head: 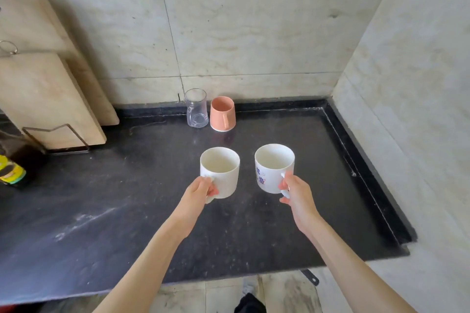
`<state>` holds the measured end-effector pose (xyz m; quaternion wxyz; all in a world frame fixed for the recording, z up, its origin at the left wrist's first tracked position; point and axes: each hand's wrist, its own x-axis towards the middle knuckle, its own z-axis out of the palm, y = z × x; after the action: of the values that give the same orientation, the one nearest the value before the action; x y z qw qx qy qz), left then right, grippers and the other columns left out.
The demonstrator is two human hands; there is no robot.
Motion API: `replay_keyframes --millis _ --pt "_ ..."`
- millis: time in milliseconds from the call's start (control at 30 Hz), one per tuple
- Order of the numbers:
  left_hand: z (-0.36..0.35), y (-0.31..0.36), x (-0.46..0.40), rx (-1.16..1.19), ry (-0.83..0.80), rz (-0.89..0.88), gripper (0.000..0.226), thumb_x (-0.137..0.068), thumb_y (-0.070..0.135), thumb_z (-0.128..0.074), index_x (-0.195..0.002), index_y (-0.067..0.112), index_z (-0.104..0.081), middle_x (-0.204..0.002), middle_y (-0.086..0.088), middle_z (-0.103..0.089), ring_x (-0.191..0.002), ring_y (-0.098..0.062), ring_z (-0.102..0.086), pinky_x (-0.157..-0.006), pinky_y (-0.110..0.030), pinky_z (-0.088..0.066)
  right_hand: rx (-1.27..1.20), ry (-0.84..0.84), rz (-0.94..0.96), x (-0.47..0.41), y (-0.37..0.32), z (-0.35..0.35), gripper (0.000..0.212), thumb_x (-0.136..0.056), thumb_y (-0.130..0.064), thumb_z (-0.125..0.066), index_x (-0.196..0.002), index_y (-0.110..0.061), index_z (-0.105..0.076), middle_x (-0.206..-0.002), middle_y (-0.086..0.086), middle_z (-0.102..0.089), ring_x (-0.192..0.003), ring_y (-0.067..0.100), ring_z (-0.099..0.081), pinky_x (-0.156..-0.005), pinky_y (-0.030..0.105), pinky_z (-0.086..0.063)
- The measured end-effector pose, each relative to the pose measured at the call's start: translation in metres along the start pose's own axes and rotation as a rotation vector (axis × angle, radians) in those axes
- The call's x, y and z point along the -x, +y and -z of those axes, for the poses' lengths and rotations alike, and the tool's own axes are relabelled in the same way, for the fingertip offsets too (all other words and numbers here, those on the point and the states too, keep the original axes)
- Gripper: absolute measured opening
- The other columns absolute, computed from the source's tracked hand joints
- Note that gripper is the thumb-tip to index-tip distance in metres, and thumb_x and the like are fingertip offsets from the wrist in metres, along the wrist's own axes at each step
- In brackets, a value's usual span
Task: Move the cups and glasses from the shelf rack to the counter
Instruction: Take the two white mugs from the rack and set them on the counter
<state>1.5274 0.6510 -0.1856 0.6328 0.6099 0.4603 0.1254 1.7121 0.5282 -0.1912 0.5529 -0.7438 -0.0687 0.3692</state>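
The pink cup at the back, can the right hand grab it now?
Probably not: the right hand already holds the printed mug by its handle. The path to the pink cup looks free.

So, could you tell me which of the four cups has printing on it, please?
The mug in the right hand: it carries blue and red characters. The left hand's white mug, the glass and the pink cup are plain.

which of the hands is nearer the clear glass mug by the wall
Left. The left hand, gripping a plain white mug, sits in front of the clear glass mug and slightly right of it; the right hand, gripping a printed white mug, is farther right.
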Motion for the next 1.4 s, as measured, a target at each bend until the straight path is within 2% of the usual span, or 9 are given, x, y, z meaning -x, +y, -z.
replay_keyframes --millis 100,200,300,567,667,800,967,1167,1400 --pt "-0.027 0.010 -0.046 0.026 -0.003 0.061 0.030 -0.094 0.023 -0.038 -0.066 0.022 -0.047 -0.081 0.009 -0.052 -0.082 -0.006 -0.047 -0.077 -0.023 -0.034 0.034 -0.019 -0.061 -0.053 -0.012 0.010 0.028 -0.088 -0.020 -0.043 -0.061 -0.012 -0.041 -0.087 -0.001 -0.050 -0.085 0.015 -0.044 -0.074 0.030 -0.035" --pt "-0.050 0.015 -0.088 0.030 -0.029 0.078 0.033 -0.096 0.027 -0.038 -0.065 0.024 -0.051 -0.087 0.007 -0.055 -0.090 -0.010 -0.048 -0.088 -0.028 -0.030 0.056 -0.033 -0.105 -0.101 -0.019 0.014 0.024 -0.085 -0.022 -0.043 -0.064 -0.012 -0.048 -0.087 -0.004 -0.053 -0.082 0.011 -0.046 -0.071 0.026 -0.037" --pt "-0.068 0.017 -0.124 0.031 -0.044 0.066 0.032 -0.097 0.032 -0.036 -0.077 0.020 -0.058 -0.093 0.006 -0.057 -0.094 -0.007 -0.050 -0.085 -0.023 -0.032 0.075 -0.072 -0.142 -0.141 -0.022 0.015 0.020 -0.082 -0.022 -0.042 -0.072 -0.011 -0.055 -0.087 -0.004 -0.053 -0.082 0.012 -0.046 -0.068 0.022 -0.038" --pt "-0.094 0.029 -0.198 0.054 -0.057 0.073 0.031 -0.099 0.035 -0.032 -0.088 0.019 -0.056 -0.109 0.001 -0.060 -0.105 -0.012 -0.049 -0.098 -0.029 -0.030 0.079 -0.160 -0.148 -0.219 -0.034 0.007 0.023 -0.087 -0.023 -0.040 -0.085 -0.008 -0.058 -0.090 0.004 -0.048 -0.087 0.017 -0.044 -0.083 0.031 -0.038" --pt "-0.100 0.033 -0.221 0.088 -0.038 0.088 0.030 -0.098 0.034 -0.033 -0.086 0.020 -0.056 -0.111 0.002 -0.059 -0.104 -0.006 -0.048 -0.095 -0.027 -0.027 0.090 -0.179 -0.131 -0.242 -0.037 0.002 0.025 -0.092 -0.027 -0.040 -0.087 -0.010 -0.058 -0.097 0.004 -0.053 -0.094 0.017 -0.048 -0.089 0.034 -0.039" --pt "-0.107 0.038 -0.246 0.070 -0.012 0.060 0.036 -0.099 0.033 -0.031 -0.106 0.010 -0.058 -0.108 0.011 -0.057 -0.102 0.001 -0.048 -0.091 -0.023 -0.028 0.088 -0.208 -0.102 -0.266 -0.040 -0.005 0.028 -0.094 -0.025 -0.038 -0.083 -0.014 -0.063 -0.099 -0.002 -0.056 -0.099 0.016 -0.048 -0.096 0.038 -0.040" --pt "-0.108 0.043 -0.272 0.035 0.011 0.051 0.038 -0.099 0.035 -0.030 -0.111 0.012 -0.057 -0.117 0.007 -0.056 -0.111 -0.009 -0.047 -0.093 -0.024 -0.030 0.079 -0.237 -0.071 -0.292 -0.040 -0.010 0.032 -0.094 -0.022 -0.038 -0.097 -0.001 -0.061 -0.095 -0.007 -0.058 -0.100 0.015 -0.048 -0.101 0.040 -0.040" --pt "-0.109 0.045 -0.298 0.051 0.052 0.079 0.033 -0.098 0.038 -0.030 -0.108 0.021 -0.056 -0.123 0.006 -0.055 -0.114 -0.010 -0.045 -0.093 -0.025 -0.030 0.129 -0.271 -0.038 -0.315 -0.043 -0.016 0.029 -0.095 -0.026 -0.037 -0.078 -0.018 -0.060 -0.116 0.009 -0.059 -0.112 0.023 -0.051 -0.104 0.043 -0.040" --pt "-0.113 0.046 -0.301 0.038 0.062 0.090 0.035 -0.098 0.038 -0.032 -0.112 0.016 -0.055 -0.127 0.000 -0.055 -0.119 -0.015 -0.046 -0.097 -0.029 -0.034 0.271 -0.185 0.007 -0.321 -0.047 -0.022 0.030 -0.095 -0.032 -0.038 -0.078 -0.025 -0.062 -0.103 0.008 -0.061 -0.089 0.015 -0.056 -0.092 0.037 -0.046"
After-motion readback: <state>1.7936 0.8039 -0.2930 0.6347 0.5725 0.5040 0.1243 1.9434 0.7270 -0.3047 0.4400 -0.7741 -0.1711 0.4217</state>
